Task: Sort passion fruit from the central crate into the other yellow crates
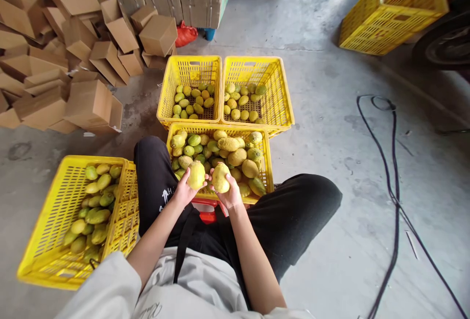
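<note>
My left hand [186, 189] is closed around a yellow lemon [196, 175]. A second yellow lemon [221, 178] is gripped in my right hand [232, 193], close beside the first. Both are held over the near edge of a yellow crate [270, 172] between my knees. Inside that crate lies a heap of green and yellow lemons [238, 157] of mixed sizes, partly hidden by my hands.
Two yellow crates, one left [163, 98] and one right [286, 98], stand beyond with fruit in them. Another crate [40, 240] with fruit is by my left leg. Cardboard boxes [91, 103] pile up at the left. A black cable [396, 186] crosses the floor at right.
</note>
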Motion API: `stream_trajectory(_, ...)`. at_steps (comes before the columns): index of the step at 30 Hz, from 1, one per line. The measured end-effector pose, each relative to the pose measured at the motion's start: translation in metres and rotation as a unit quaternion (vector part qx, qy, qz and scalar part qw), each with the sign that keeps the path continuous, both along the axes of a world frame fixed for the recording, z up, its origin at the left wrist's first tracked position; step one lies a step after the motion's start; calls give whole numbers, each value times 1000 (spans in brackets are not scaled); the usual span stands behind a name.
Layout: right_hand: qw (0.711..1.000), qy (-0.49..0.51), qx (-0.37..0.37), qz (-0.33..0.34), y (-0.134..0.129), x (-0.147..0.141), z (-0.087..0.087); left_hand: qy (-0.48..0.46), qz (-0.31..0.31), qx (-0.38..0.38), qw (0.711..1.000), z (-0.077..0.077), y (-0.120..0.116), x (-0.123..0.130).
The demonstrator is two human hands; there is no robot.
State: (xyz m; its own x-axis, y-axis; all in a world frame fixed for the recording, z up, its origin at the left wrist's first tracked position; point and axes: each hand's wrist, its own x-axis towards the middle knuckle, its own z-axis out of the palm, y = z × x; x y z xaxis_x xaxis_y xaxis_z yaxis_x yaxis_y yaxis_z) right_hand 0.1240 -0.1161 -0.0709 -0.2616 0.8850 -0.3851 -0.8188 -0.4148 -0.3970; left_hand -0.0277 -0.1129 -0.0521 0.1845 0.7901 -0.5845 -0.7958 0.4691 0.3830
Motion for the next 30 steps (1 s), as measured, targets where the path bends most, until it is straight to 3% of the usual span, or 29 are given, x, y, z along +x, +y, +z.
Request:
stream_trajectory(7, 999, -29, 15, -7, -1, -3, -8, 25, -28, 33, 999, -10, 1, 2)
stream_trajectory(14, 999, 15, -30, -8, 2, 2, -6, -14, 11, 28, 999, -3, 4, -2)
stream_trajectory(19, 999, 43, -22, -3, 3, 3, 1, -20, 36, 40, 998, 1, 4, -5)
stream_trajectory(24, 1000, 9, -19, 7, -1, 4, -7, -4, -15, 55, 998, -1, 1, -2)
stream_trajectory(30, 999, 4, -20, 28, -1, 1, -9, 46, -45, 35, 997, -15, 1, 0)
